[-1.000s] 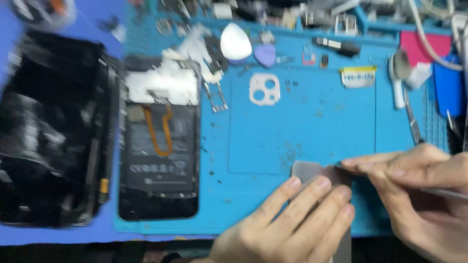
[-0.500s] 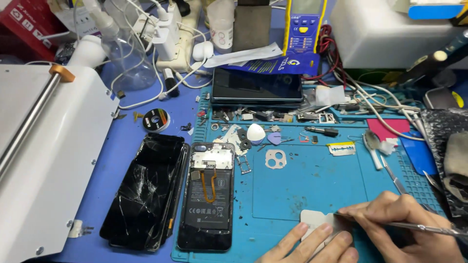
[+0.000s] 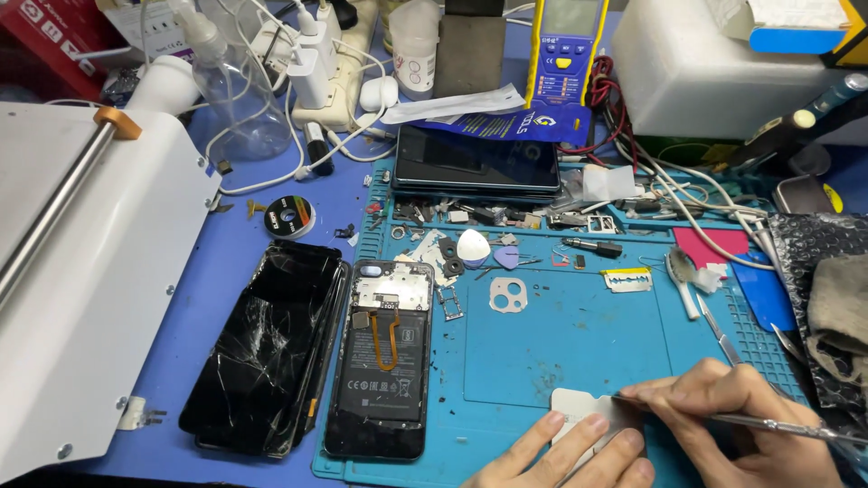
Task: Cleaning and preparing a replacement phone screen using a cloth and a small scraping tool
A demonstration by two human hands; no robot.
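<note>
We see a cracked black screen (image 3: 262, 352) at near left, a dark rectangular screen (image 3: 476, 161) farther back, and behind it a yellow meter's grey display (image 3: 570, 16).

- Left hand (image 3: 570, 452): bare, no glove, no ring or other jewellery on the fingers in view; nails short and plain; cut off by the lower frame edge at the knuckles, so wrist and any sleeve are out of view.
- Right hand (image 3: 741, 425): bare, no glove, no ring visible; nails short and unpainted; back of the hand runs out of frame below, no cuff, watch or sleeve showing.
</note>
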